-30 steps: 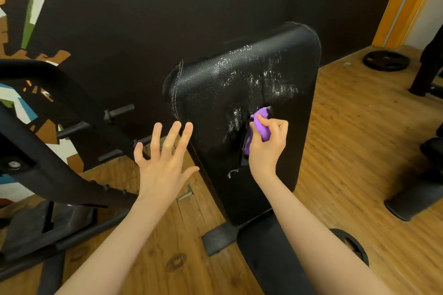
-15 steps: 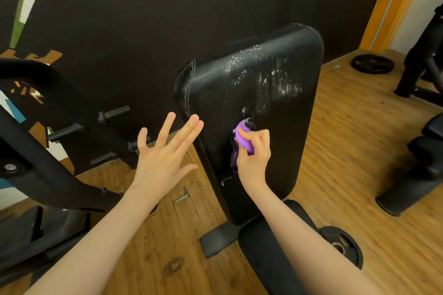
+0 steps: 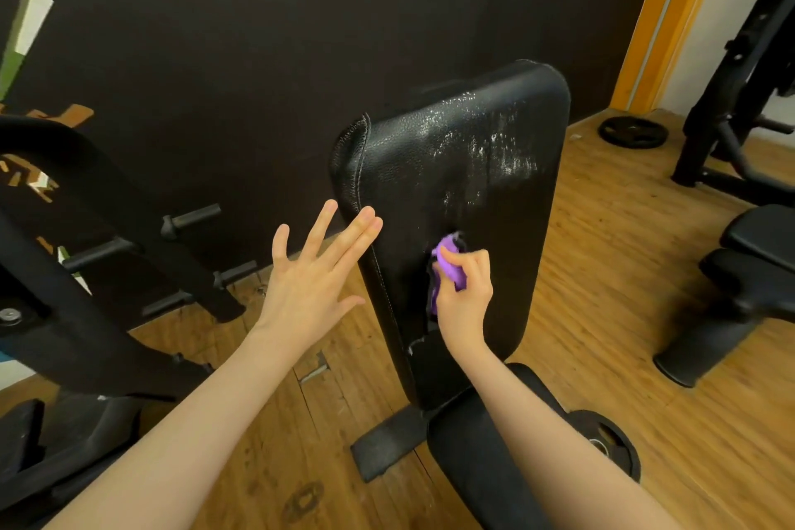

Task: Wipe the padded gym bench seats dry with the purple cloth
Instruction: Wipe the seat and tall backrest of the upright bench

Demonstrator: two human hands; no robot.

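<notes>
Head view showed the left hand (image 3: 312,286) with fingers spread and straight, holding nothing, its fingertips at the stitched left edge of the upright pad (image 3: 456,202). Just right of it, the right hand (image 3: 466,293) gripped the bunched purple cloth (image 3: 451,267) and pressed it on the pad's middle, beside a tear in the black cover. Above that hand the pad glistened with wet streaks. Below the right forearm lay the seat (image 3: 477,456), on the wood floor (image 3: 602,314).
</notes>
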